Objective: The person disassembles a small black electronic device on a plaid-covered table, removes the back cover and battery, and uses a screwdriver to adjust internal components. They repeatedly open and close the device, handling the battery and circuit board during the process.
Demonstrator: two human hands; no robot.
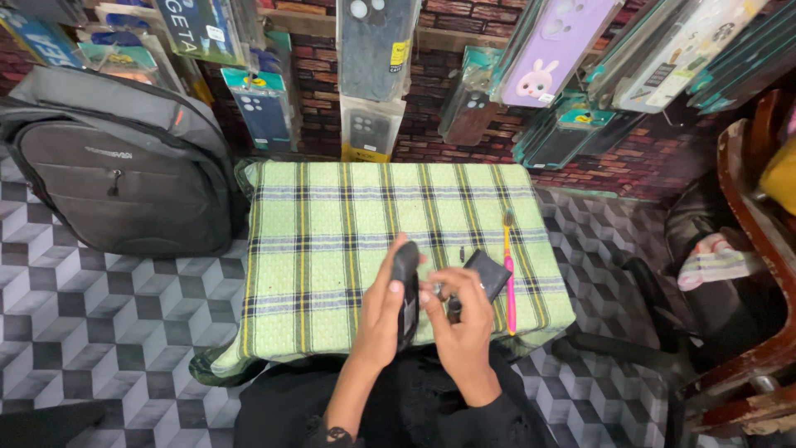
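Over the green plaid cloth (332,224), the left hand (383,319) clasps a dark phone (405,282) on edge while the right hand (460,323) pinches a small dark tool (453,309) beside it, a black flat part (489,272) and pink toothbrush (508,274) already laid aside, suggesting work midway.

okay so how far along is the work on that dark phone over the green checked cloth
Already done, it seems: a flat black part lies apart on the green checked cloth, beside a pink toothbrush. In hand: the left hand holds the dark phone on edge, while the right hand works a small dark tool at its side. Left: the black part is not yet back on; the finer stage is too small to tell.
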